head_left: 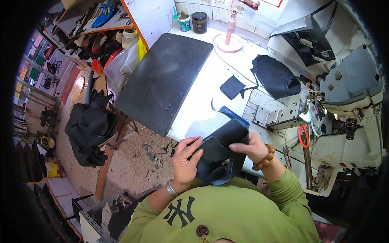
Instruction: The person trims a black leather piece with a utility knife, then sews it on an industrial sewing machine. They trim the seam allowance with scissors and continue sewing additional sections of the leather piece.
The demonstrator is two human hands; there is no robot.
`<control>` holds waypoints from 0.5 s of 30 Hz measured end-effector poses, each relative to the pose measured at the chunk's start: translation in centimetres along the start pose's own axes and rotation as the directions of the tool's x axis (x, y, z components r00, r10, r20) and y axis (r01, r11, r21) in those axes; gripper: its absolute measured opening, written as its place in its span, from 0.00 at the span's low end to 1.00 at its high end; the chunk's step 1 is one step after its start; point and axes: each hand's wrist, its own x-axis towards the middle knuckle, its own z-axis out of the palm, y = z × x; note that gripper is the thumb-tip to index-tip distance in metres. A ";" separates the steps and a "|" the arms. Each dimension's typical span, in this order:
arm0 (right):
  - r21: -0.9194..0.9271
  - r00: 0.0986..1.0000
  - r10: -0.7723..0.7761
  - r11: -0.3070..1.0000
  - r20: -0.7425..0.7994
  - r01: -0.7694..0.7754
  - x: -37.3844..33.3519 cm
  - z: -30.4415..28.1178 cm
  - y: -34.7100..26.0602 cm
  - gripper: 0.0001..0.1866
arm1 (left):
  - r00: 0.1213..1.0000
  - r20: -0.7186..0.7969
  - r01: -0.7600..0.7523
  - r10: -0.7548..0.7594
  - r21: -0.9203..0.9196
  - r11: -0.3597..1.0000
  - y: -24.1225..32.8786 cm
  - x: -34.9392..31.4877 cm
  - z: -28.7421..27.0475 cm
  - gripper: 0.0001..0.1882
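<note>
Just in front of my body I hold a black leather pouch (216, 146), folded and open-sided, with stitched seams and bluish edges. My left hand (186, 160) grips its left side, fingers bent against the leather. On the other side my right hand (253, 150) pinches the upper edge, thumb on top. The pouch's lower part hangs near my green top. Behind it, a narrow blue-black piece (233, 115) sticks out over the white table (198, 107); whether it joins the pouch I cannot tell.
A black mat (166, 77) covers the table's left side. Farther right lie a small black leather piece (232, 87) and a larger black leather piece (277, 75). A sewing machine (348, 81), red-handled scissors (303, 135) and a pink lamp base (229, 42) stand or lie around. Scraps (158, 156) litter the floor.
</note>
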 end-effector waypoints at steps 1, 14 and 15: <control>0.047 0.999 -0.028 0.998 -0.020 0.029 0.1 0.2 -0.2 0.16 | 0.998 0.023 -0.060 0.058 0.069 0.996 0.3 0.3 -0.1 0.15; -0.138 0.999 -0.018 0.990 0.031 0.022 1.0 -1.1 -1.8 0.12 | 0.595 0.742 0.691 -0.308 -0.276 0.668 0.5 7.8 -1.4 0.51; -0.116 1.000 -0.005 0.993 -0.010 0.004 1.2 -0.9 -1.9 0.12 | 0.594 0.734 0.649 -0.329 -0.196 0.735 0.8 8.1 -1.5 0.47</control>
